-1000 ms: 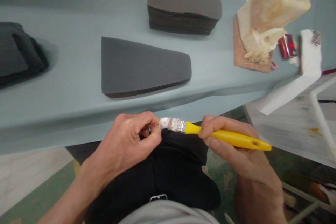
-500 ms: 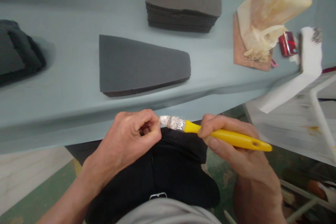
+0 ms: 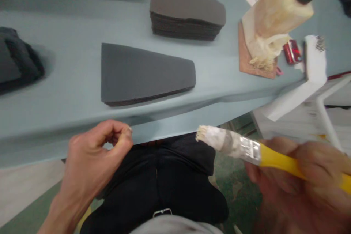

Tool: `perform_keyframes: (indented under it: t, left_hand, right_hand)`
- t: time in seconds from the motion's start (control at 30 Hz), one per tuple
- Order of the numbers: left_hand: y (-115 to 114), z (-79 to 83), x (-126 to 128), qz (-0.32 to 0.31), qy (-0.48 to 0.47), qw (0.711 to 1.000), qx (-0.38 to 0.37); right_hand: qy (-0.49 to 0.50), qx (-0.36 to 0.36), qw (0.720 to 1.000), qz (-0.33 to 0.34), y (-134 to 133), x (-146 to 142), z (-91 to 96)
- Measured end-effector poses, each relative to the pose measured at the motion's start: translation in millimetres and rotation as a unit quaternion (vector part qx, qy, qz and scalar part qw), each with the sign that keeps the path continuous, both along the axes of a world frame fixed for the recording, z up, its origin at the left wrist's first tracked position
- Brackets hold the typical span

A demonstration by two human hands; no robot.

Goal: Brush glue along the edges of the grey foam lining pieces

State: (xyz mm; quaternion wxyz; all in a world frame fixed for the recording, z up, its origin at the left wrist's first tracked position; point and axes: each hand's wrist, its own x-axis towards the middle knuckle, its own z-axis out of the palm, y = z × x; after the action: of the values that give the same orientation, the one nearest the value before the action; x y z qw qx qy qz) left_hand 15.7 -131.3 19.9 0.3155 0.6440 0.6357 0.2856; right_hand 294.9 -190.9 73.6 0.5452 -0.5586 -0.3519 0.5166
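Brush [image 3: 233,143] juts leftward from the right grip [image 3: 315,166], clasped by its yellow handle [image 3: 279,160]; whitish frayed tip [image 3: 202,133], silvery ferrule [image 3: 250,150]. The left grip [image 3: 94,150] pinches its fingertips together.

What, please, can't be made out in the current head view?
In the head view:
Yellow brush: handle end cut off by right edge.
Right hand: finger detail lost to motion blur.
Left hand: any pinched thing too small to identify.
Dark stack: partly cut off by left edge.
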Motion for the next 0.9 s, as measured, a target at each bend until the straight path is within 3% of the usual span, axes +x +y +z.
perform_keyframes:
  t: [0.07, 0.17, 0.3, 0.9]
  left_hand:
    - [-3.2, 4.4, 4.5, -0.036, -0.058, 0.998, -0.015]
    - [-4.1, 10.8, 22.5, -0.091, -0.125, 0.988, -0.015]
    - [-1.2, 11.4, 34.3, -0.129, -0.142, 0.982, 0.0]
    - [6.0, 9.0, 35.5, -0.15, -0.105, 0.982, 0.05]
  right_hand:
    - [0.029, 0.054, 0.998, 0.026, 9.6, -0.8, -6.7]
    - [0.088, 0.056, 0.993, 0.055, 23.1, -8.6, -21.5]
    - [0.117, 0.047, 0.989, 0.072, 25.0, -16.6, -32.2]
    - [0.09, 0.03, 0.994, 0.057, 23.9, -16.6, -41.1]
